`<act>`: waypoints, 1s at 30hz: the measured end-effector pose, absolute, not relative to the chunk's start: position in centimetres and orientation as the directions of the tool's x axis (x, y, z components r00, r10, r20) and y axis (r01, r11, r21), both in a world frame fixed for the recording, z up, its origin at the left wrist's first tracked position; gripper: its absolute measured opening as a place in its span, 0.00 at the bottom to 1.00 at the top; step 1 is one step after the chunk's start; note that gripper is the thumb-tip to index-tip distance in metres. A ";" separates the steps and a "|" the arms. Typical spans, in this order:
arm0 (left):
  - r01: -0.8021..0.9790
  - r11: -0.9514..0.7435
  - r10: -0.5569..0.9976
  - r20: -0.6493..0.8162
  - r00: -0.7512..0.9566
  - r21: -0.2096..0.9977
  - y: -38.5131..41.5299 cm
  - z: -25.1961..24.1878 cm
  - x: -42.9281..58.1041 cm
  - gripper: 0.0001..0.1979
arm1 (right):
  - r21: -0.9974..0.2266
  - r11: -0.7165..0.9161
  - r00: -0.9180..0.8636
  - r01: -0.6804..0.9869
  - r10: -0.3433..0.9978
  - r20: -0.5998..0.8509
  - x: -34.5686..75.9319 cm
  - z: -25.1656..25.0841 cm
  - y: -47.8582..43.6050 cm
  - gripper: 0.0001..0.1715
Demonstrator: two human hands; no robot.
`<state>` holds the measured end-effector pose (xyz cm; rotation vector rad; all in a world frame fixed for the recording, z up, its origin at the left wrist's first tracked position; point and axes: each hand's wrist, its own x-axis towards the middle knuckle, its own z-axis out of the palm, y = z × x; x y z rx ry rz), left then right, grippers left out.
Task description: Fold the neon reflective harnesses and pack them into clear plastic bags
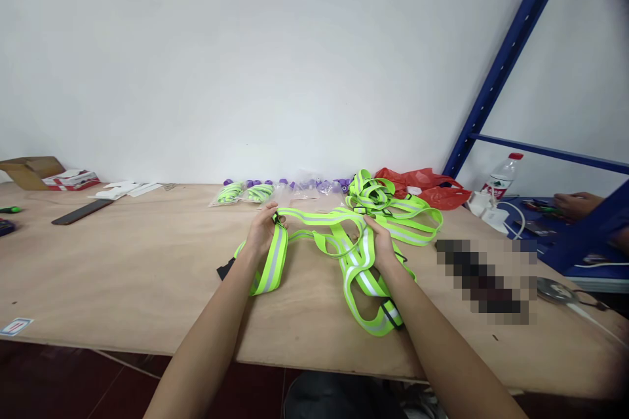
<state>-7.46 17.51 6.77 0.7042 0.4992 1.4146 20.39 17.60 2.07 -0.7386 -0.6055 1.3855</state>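
While I stand and watch, the left hand (263, 229) pinches a bright green strap (319, 218) with a shiny stripe, and the right hand (382, 242) has its fingers closed on more green loops. The strap goes across between the two hands, over the wood table (147, 268), and some loops hang down below them. A black clip (225, 270) pokes out to the left. Behind the hands, two green bundles (230, 194) sit in clear bags (215, 201), so those look done to me. The strap in the hands is loose and not folded, so I think it is only partly sorted. A messy heap of green straps (366, 190) lies just past the right hand, not in bags, and looks left to do. I cannot tell how many are in it
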 end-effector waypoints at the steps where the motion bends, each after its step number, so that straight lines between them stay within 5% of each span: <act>1: -0.704 0.018 0.989 0.091 0.117 0.710 17.5 6.7 -7.4 0.14 | -0.764 0.037 0.101 -0.644 0.994 -0.037 20.4 2.1 17.6 0.13; 19: -0.498 -0.085 0.983 0.155 0.100 0.863 18.1 5.4 -6.3 0.19 | -0.871 0.002 -0.097 -0.491 0.994 0.058 19.5 3.1 16.5 0.22; 25: -0.635 -0.177 0.984 0.112 -0.142 0.752 18.6 6.4 -7.6 0.17 | -0.834 0.039 -0.029 -0.551 0.997 0.066 19.6 3.2 16.5 0.23; 30: -0.668 -0.298 0.954 0.211 -0.211 0.682 17.9 7.6 -9.2 0.19 | -0.857 -0.033 -0.221 -0.514 0.971 0.094 19.4 4.1 15.6 0.30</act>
